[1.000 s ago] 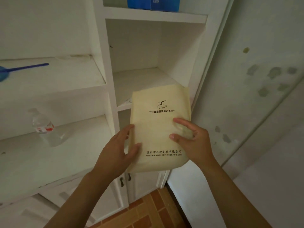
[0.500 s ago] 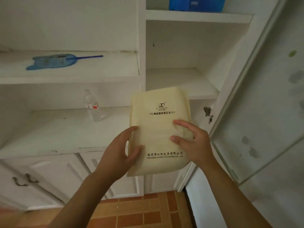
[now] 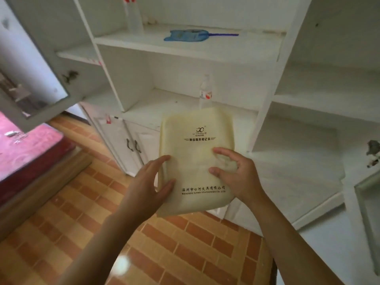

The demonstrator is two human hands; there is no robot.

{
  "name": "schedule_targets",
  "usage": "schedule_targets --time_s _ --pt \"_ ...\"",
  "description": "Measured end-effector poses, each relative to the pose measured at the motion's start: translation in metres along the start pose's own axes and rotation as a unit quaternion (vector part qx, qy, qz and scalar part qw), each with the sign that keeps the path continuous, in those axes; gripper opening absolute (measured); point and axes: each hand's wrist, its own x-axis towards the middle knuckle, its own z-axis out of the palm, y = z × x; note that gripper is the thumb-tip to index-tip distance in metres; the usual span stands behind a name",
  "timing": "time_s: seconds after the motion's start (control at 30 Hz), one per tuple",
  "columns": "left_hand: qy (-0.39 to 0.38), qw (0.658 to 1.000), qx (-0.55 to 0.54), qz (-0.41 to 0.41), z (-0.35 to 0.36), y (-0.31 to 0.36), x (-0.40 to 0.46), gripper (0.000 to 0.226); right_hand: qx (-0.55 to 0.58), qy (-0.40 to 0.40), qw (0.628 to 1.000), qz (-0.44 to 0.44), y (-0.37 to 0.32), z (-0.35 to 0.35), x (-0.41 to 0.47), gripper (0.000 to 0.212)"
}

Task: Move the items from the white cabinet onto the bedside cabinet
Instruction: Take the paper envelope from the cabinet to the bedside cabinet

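Cream pouch (image 3: 197, 161) held upright in front of white cabinet (image 3: 265, 112), clear of shelves, above tiled floor (image 3: 144, 243). Left hand (image 3: 148, 182) closed on left edge; right hand (image 3: 236, 171) pinched on face and right edge. Fabric sleeve judged light, soft, mildly floppy; contents appear flat, stiff. Two-edge grip judged adequate; bottle (image 3: 205, 91) and blue swatter (image 3: 191, 35) left on shelves.
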Motion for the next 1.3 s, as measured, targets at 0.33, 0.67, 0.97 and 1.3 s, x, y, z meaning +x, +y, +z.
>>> schedule_targets --time_s 0.33,0.67,0.97,1.3 --pt "0.108 0.987 0.053 -0.106 -0.113 -0.073 -0.116 0.062 0.037 -0.167 0.985 -0.033 -0.053 0.16 -0.019 0.052" --pt "0.199 0.957 0.06 -0.203 -0.238 -0.164 -0.272 0.06 0.035 -0.288 0.955 -0.062 -0.107 0.366 -0.098 0.053" --pt "0.293 0.908 0.084 -0.288 -0.334 -0.231 -0.433 0.062 0.007 -0.414 0.901 -0.13 -0.159 0.55 -0.194 0.055" --pt "0.388 0.829 0.08 -0.394 -0.393 -0.263 -0.562 0.068 -0.001 -0.544 0.817 -0.193 -0.191 0.713 -0.274 0.053"
